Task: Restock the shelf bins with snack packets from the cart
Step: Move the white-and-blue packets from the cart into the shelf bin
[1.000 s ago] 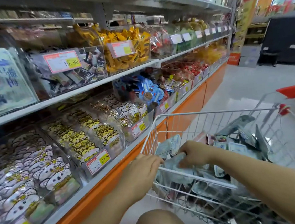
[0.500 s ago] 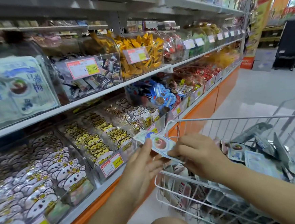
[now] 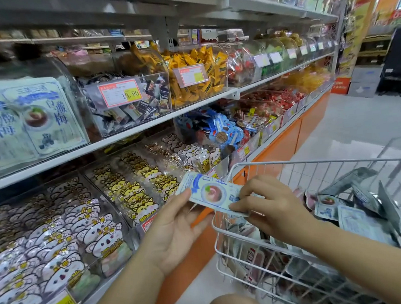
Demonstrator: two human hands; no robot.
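Two hands share one packet (image 3: 212, 193), held over the left rim of the cart (image 3: 315, 162), just beside the front of the shelf (image 3: 126, 135). Our right hand (image 3: 271, 208) pinches the packet's right end between thumb and curled fingers. Our left hand (image 3: 174, 228) lies nearly flat, palm up, with fingers straight under the left end and thumb against the near edge; it supports rather than grips. The packet's long axis runs from upper left to lower right. Its left end points at the shelf and its printed face is turned up toward us. The bin (image 3: 40, 116) showing the same blue-and-white print sits on the middle shelf at far left, up and to the left of both hands and well apart from them. The left hand is the nearer one. We judge that the coming move calls for a carry up and to the left, with the packet turned upright to match the stock in that bin.
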